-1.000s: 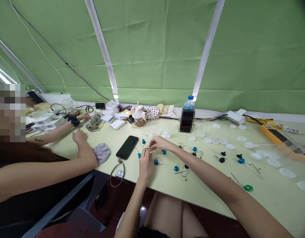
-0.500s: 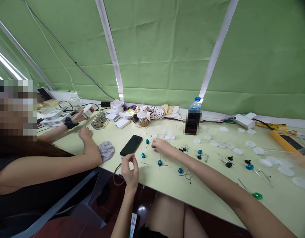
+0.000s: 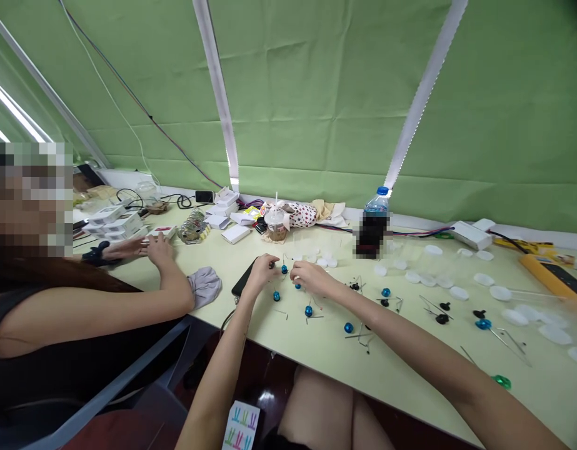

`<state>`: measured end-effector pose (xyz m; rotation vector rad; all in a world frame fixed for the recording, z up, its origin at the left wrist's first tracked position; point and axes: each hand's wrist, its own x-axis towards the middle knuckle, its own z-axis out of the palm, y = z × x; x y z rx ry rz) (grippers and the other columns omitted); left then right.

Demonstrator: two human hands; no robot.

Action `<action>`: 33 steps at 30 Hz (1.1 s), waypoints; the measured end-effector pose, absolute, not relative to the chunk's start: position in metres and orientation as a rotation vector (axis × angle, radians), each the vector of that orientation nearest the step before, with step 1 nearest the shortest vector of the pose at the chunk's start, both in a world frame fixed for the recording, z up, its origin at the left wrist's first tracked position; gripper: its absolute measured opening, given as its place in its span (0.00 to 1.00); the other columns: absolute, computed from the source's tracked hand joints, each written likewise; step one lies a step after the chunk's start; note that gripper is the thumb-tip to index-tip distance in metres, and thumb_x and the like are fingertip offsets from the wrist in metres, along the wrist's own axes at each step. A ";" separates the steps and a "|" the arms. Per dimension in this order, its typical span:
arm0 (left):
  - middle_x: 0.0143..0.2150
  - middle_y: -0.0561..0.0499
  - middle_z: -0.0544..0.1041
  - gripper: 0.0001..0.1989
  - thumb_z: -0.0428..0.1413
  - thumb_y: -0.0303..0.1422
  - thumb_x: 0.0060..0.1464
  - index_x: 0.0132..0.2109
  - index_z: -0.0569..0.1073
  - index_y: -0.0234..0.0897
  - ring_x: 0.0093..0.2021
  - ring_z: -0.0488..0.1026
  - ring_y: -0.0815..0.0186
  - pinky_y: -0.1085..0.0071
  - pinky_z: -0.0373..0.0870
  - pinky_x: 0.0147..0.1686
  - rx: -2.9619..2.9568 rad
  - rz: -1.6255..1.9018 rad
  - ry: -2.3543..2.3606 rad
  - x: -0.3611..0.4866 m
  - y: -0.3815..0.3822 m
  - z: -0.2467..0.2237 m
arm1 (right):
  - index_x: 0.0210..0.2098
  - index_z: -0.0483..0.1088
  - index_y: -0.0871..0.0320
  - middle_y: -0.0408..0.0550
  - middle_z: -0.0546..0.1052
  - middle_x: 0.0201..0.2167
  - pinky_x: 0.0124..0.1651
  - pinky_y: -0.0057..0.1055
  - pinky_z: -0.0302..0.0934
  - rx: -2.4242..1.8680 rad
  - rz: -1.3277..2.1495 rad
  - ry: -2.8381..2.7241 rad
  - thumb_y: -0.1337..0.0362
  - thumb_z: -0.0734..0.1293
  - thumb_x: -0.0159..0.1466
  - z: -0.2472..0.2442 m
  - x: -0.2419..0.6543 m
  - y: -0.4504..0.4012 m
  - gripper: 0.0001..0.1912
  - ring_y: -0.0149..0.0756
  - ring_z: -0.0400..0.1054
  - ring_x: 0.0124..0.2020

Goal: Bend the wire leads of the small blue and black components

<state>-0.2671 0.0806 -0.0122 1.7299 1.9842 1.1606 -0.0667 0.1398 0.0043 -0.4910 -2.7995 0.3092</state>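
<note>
Pale tabletop (image 3: 316, 353), left hand (image 3: 262, 273) arched over phone (image 3: 242, 282), right hand (image 3: 311, 278) curled by blue ball (image 3: 297, 286) (can't tell either grip's state)

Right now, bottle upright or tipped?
Upright: the bottle stands on the table, its blue cap at the top.

The left hand (image 3: 263, 272) hides part of the black phone (image 3: 242, 281). Most of the plastic bottle (image 3: 378, 203) is blurred. The orange gadget (image 3: 540, 271) runs off the right side.
</note>
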 end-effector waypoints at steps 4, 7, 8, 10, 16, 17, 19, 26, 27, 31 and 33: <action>0.33 0.49 0.77 0.12 0.64 0.26 0.37 0.35 0.80 0.36 0.34 0.71 0.63 0.68 0.66 0.38 1.806 1.038 1.931 -0.266 0.097 -0.014 | 0.37 0.73 0.59 0.48 0.71 0.36 0.39 0.27 0.54 -0.621 0.351 -2.678 0.69 0.60 0.67 0.017 -0.075 0.147 0.09 0.33 0.66 0.38; 0.30 0.49 0.77 0.09 0.63 0.28 0.40 0.34 0.80 0.36 0.32 0.71 0.63 0.70 0.65 0.35 1.818 1.000 1.904 -0.264 0.099 -0.014 | 0.38 0.73 0.60 0.49 0.73 0.36 0.40 0.26 0.55 -0.672 0.403 -2.618 0.68 0.60 0.67 0.024 -0.080 0.153 0.09 0.33 0.67 0.38; 0.30 0.49 0.77 0.08 0.62 0.28 0.41 0.34 0.80 0.35 0.32 0.71 0.63 0.70 0.65 0.35 1.814 0.999 1.900 -0.263 0.098 -0.015 | 0.38 0.73 0.60 0.49 0.73 0.36 0.40 0.27 0.55 -0.682 0.421 -2.605 0.68 0.60 0.67 0.025 -0.081 0.155 0.09 0.33 0.67 0.38; 0.30 0.49 0.78 0.07 0.60 0.29 0.44 0.34 0.80 0.35 0.31 0.71 0.64 0.70 0.64 0.34 1.797 1.012 1.894 -0.262 0.096 -0.015 | 0.37 0.73 0.60 0.49 0.75 0.35 0.40 0.27 0.55 -0.689 0.457 -2.594 0.68 0.61 0.67 0.027 -0.082 0.155 0.09 0.33 0.68 0.38; 0.29 0.49 0.78 0.04 0.58 0.30 0.46 0.31 0.78 0.35 0.31 0.71 0.64 0.70 0.65 0.35 1.706 1.166 1.870 -0.259 0.091 -0.015 | 0.36 0.74 0.58 0.46 0.77 0.34 0.37 0.26 0.55 -0.656 0.526 -2.614 0.68 0.61 0.66 0.038 -0.083 0.147 0.10 0.32 0.69 0.35; 0.29 0.49 0.78 0.04 0.58 0.30 0.46 0.31 0.78 0.35 0.31 0.71 0.64 0.69 0.65 0.36 1.687 1.205 1.858 -0.259 0.091 -0.013 | 0.36 0.74 0.58 0.46 0.78 0.34 0.37 0.26 0.55 -0.662 0.524 -2.614 0.68 0.61 0.66 0.041 -0.083 0.147 0.10 0.33 0.69 0.36; 0.29 0.49 0.77 0.05 0.58 0.31 0.47 0.32 0.77 0.35 0.31 0.72 0.64 0.69 0.66 0.37 1.644 1.294 1.820 -0.261 0.092 -0.009 | 0.37 0.74 0.58 0.47 0.78 0.35 0.37 0.26 0.55 -0.691 0.519 -2.615 0.68 0.61 0.66 0.047 -0.083 0.149 0.09 0.33 0.69 0.36; 0.40 0.46 0.74 0.18 0.53 0.43 0.55 0.45 0.72 0.33 0.34 0.75 0.66 0.68 0.73 0.36 1.385 1.641 1.643 -0.284 0.065 0.016 | 0.39 0.74 0.58 0.45 0.78 0.32 0.36 0.24 0.59 -0.800 0.507 -2.738 0.68 0.61 0.66 0.044 -0.090 0.163 0.09 0.30 0.71 0.35; 0.40 0.47 0.73 0.19 0.53 0.44 0.55 0.47 0.71 0.33 0.33 0.75 0.67 0.69 0.73 0.35 1.323 1.690 1.588 -0.286 0.056 0.020 | 0.39 0.74 0.58 0.45 0.78 0.33 0.37 0.24 0.60 -0.812 0.485 -2.771 0.69 0.61 0.66 0.040 -0.095 0.165 0.09 0.30 0.71 0.36; 0.36 0.49 0.72 0.19 0.60 0.40 0.52 0.48 0.73 0.32 0.28 0.72 0.73 0.78 0.69 0.27 0.990 1.861 1.209 -0.279 0.017 0.039 | 0.41 0.72 0.62 0.50 0.75 0.42 0.45 0.36 0.64 -0.882 0.339 -2.926 0.64 0.65 0.65 0.021 -0.119 0.170 0.08 0.36 0.70 0.43; 0.37 0.47 0.73 0.18 0.60 0.37 0.53 0.49 0.74 0.33 0.28 0.70 0.74 0.79 0.67 0.25 0.940 1.852 1.114 -0.268 -0.001 0.049 | 0.45 0.70 0.62 0.50 0.73 0.45 0.46 0.40 0.66 -0.880 0.268 -3.013 0.61 0.65 0.65 0.014 -0.130 0.172 0.12 0.37 0.70 0.44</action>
